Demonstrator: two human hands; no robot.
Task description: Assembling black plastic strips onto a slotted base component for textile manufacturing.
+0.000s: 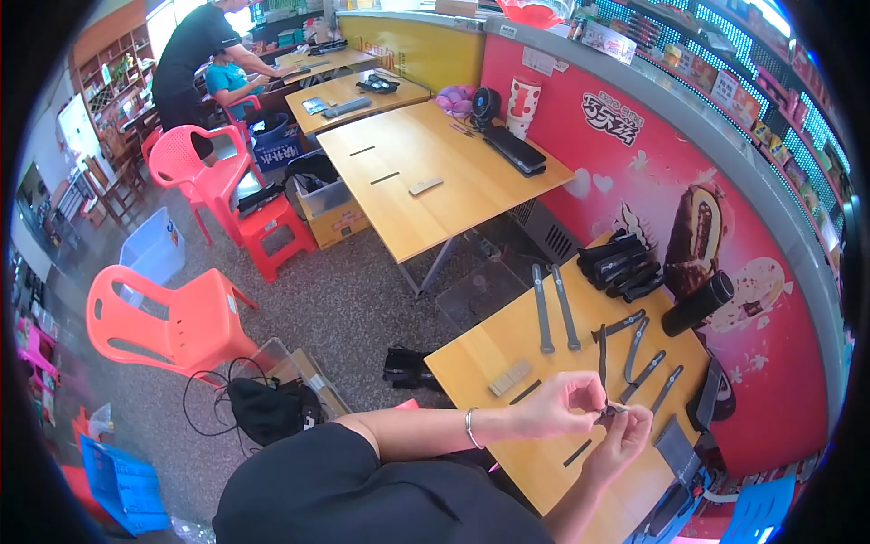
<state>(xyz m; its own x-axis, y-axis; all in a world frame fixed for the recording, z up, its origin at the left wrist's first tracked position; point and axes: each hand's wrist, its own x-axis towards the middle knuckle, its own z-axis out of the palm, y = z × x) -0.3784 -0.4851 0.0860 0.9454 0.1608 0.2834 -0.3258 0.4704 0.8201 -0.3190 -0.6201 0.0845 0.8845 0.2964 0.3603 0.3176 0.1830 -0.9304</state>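
L hand point(564, 405), R hand point(621, 442): fingertips in pinch on dk strap point(604, 358), over wood tbl point(503, 335).

Our left forearm point(426, 433) stretches rightward, nearly level | our left hand point(560, 404) curls into a pinch | our right forearm point(580, 500) slants upward | our right hand point(623, 437) pinches too, just beside the left
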